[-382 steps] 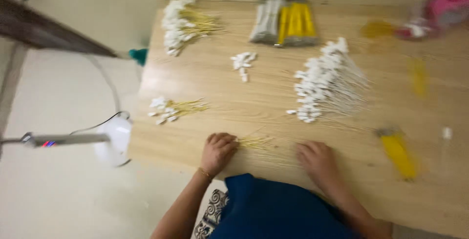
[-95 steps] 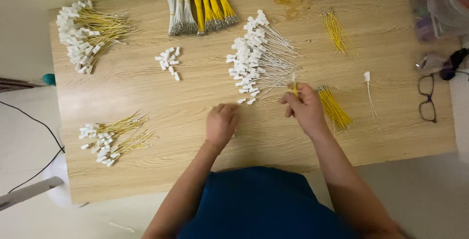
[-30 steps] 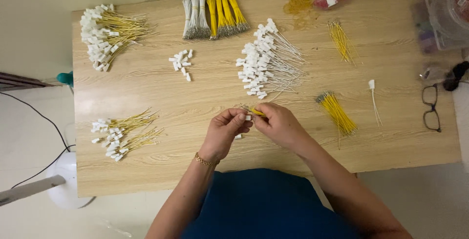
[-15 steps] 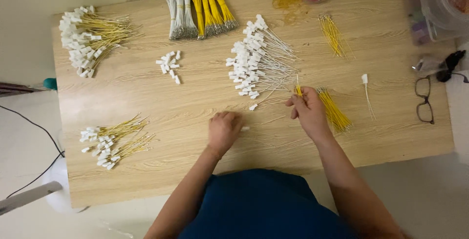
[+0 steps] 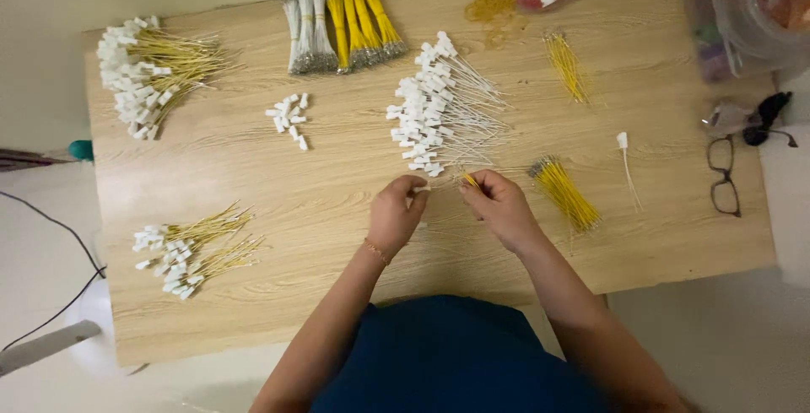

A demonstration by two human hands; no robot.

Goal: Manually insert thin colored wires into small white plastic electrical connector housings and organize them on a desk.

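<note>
Two hands meet mid-table: right hand (image 5: pixel 499 204) pinches a yellow wire (image 5: pixel 469 180), left hand (image 5: pixel 396 213) grips a white connector (image 5: pixel 421 188). Line both up squarely, away from the white-tagged pile (image 5: pixel 439 109) at twelve o'clock

We see a thin yellow wire (image 5: pixel 469 180) pinched at its end, lying slanted just above the wooden table (image 5: pixel 337 210). A small white connector (image 5: pixel 422 188) sits close beside it, near the pile of white-tipped wires (image 5: pixel 439 113).

A pale wooden bench (image 5: pixel 337 168) carried wire heaps: white-tipped yellow wires (image 5: pixel 152 63) at its far left corner; another yellow heap (image 5: pixel 190 248) near the left edge; bundled strands (image 5: pixel 342 25) along the far edge; spectacles (image 5: pixel 724 175) at the right edge.
</note>
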